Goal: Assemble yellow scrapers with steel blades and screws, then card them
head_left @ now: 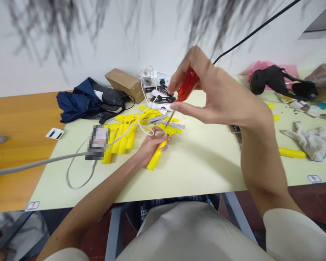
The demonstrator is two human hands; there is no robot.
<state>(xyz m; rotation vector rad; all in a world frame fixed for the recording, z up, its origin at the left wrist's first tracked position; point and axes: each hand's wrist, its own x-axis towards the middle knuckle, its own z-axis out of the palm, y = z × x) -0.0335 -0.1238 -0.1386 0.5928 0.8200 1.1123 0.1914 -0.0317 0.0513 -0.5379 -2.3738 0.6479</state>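
Note:
My right hand grips the red handle of a screwdriver, held at a steep tilt. Its thin shaft runs down to the head of a yellow scraper, where the tip meets or nearly meets a screw. Fingers of my left hand are wrapped around the scraper near its head, keeping it on the table with the handle pointing toward me. A metal blade shows along the head's far edge. Just left and behind lies a pile of similar yellow scrapers, with several blades among them.
A white cable loops over the pile beside a pixelated phone-like device. Behind stand a cardboard box, a power strip and a dark blue cloth. To the right lie a white glove, a yellow handle and a black strapped item.

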